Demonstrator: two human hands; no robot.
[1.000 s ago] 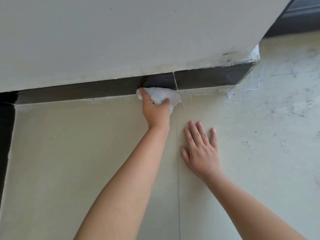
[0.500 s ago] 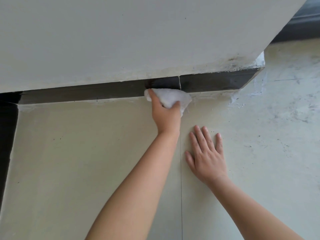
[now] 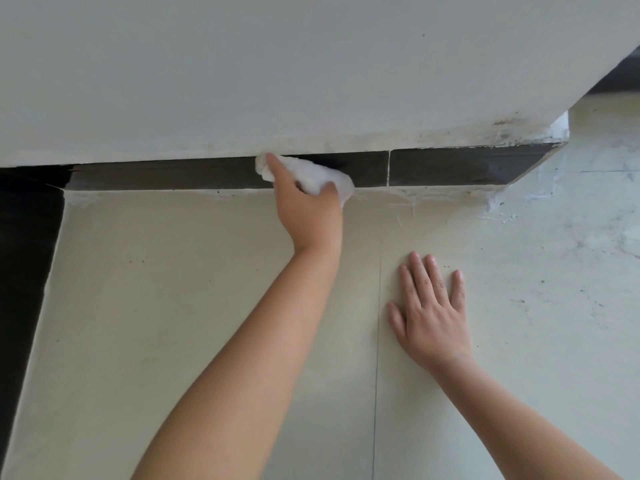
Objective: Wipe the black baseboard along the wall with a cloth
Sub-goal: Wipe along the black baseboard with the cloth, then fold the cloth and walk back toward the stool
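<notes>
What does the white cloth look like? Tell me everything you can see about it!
The cloth is white, soft and fluffy-looking, scrunched into a lump rather than folded flat. The left hand grips it, one finger stretched over its top and the thumb hooked round its right side, so part of it is hidden. It is pressed against the black baseboard, at the foot of the pale wall, just left of a thin white seam. Its lower right edge hangs down to the floor.

Left hand with the white cloth has slid leftward along the black baseboard, away from the vertical joint; earlier the cloth lay next to that joint. More of the dark strip at left shows.
</notes>
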